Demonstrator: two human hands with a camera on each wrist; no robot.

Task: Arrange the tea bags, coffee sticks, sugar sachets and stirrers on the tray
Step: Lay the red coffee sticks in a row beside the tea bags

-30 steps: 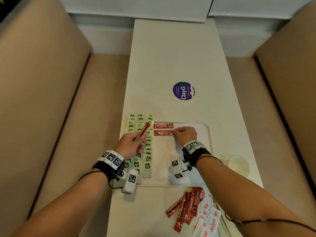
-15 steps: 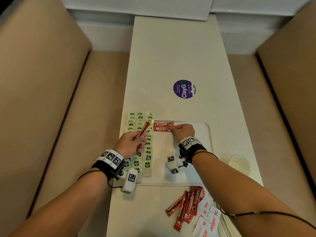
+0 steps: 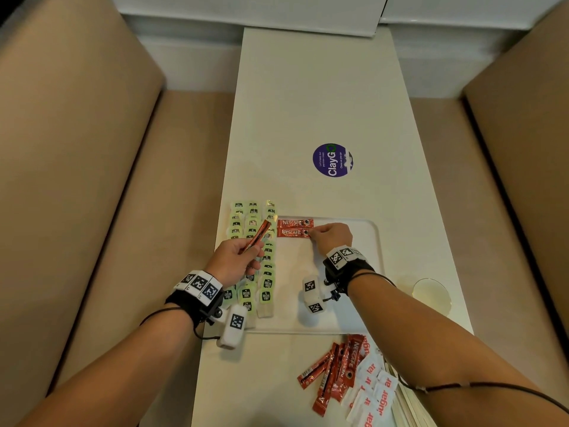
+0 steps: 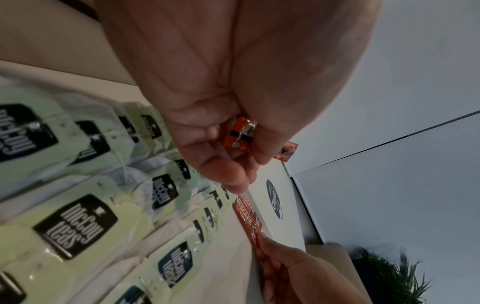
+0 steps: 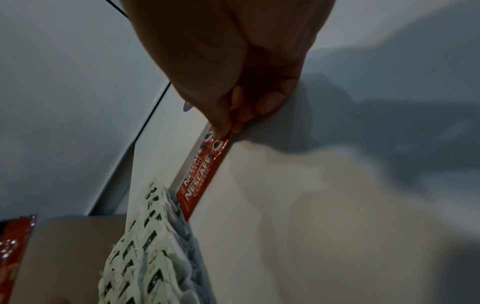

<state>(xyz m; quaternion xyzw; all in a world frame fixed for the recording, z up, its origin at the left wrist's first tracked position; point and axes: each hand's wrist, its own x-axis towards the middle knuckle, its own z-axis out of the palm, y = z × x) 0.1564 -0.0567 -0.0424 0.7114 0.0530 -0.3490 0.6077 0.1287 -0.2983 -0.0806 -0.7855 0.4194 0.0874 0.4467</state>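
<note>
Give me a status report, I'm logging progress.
Left hand holds one coffee stick. Right hand pinches second laid stick on tray. Nothing in the way.

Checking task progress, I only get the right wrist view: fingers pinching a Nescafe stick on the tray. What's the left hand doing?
Observer: The left hand holds a spare Nescafe stick tilted above the tea bags, while the right hand pinches the placed Nescafe stick.
Operator: What's off the tray?
Observer: Loose Nescafe sticks and sugar sachets lie on the table, nearer the person than the tray.
Operator: Stirrers?
Observer: Pale strips beside the sachets, probably those; the right forearm mostly hides them.
</note>
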